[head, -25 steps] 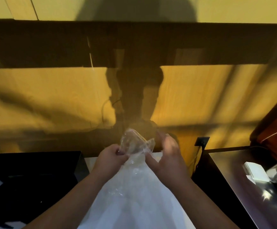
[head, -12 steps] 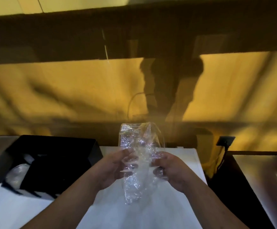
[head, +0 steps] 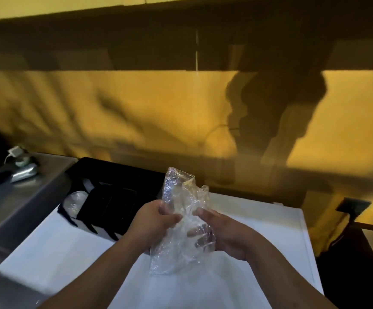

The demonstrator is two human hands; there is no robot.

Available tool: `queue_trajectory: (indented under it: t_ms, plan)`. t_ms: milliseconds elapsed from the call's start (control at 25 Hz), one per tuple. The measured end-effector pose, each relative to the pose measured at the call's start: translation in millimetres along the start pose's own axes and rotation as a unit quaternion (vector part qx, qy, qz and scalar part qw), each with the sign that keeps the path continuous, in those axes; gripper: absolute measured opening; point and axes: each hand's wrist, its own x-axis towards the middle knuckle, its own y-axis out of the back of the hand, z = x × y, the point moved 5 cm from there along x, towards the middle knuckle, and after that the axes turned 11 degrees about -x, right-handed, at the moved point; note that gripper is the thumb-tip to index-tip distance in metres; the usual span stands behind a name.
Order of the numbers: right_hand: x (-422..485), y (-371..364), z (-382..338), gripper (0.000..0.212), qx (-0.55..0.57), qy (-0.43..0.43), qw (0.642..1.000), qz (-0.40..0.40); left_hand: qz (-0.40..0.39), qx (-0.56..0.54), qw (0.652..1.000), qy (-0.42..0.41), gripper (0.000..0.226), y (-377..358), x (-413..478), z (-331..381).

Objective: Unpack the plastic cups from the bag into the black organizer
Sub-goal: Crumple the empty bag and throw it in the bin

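On the far left, metal tabletop (head: 20, 197): a grey, shiny surface lower than the white one, carrying a small white plug-like item (head: 14, 150) with a cord, and a silvery blurred object (head: 24, 173) near it; what these are cannot be told.
Black organizer (head: 114, 197): stands at the back left of the white tabletop, its black walls and dividers forming several compartments, the nearer ones dark inside.
Clear round item (head: 75, 200): sits in the organizer's leftmost compartment; it looks like clear plastic, but whether it is a cup cannot be told.
White tabletop (head: 54, 253): fills the lower middle, bare in front of the organizer.
Left hand (head: 152, 221): raised above the white tabletop, fingers curled closed and gripping the left side of the bag at about mid-height.
Bag (head: 181, 219): crinkled clear plastic, held upright between both hands just right of the organizer, its open top sticking up above the fingers and its bottom hanging free over the tabletop; the cups inside cannot be made out.
Right hand (head: 221, 230): pinching the bag's right side, thumb on top and fingers seen through the plastic beneath.
Wall (head: 136, 108): yellow, crossed by a dark band and shadows.
Far right, dark tabletop (head: 359, 275): only its edge shows.
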Motion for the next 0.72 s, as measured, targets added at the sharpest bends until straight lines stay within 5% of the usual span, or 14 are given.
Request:
queue_trajectory:
  t_ms: [240, 400, 640, 720]
  plan:
    - [12.4, -34.6, -19.2, 0.026, -0.010, 0.040, 0.996, 0.081, -0.054, -0.115, 0.990, 0.059, 0.037, 29.6, -8.7, -15.6]
    - [21.3, -66.8, -35.8, 0.017, 0.118, 0.088, 0.987, 0.059, -0.198, -0.233, 0.948, 0.088, 0.017, 68.7, -19.7, -28.8]
    - [37.4, -122.2, -50.5, 0.018, 0.173, 0.102, 0.975, 0.096, -0.213, -0.282, 0.935, 0.040, 0.018, 127.3, -15.7, -47.1]
    - [39.1, -135.0, -60.3, 0.017, 0.093, 0.121, 0.980, 0.126, -0.189, -0.250, 0.950, 0.014, 0.007, 147.3, -14.9, -52.7]
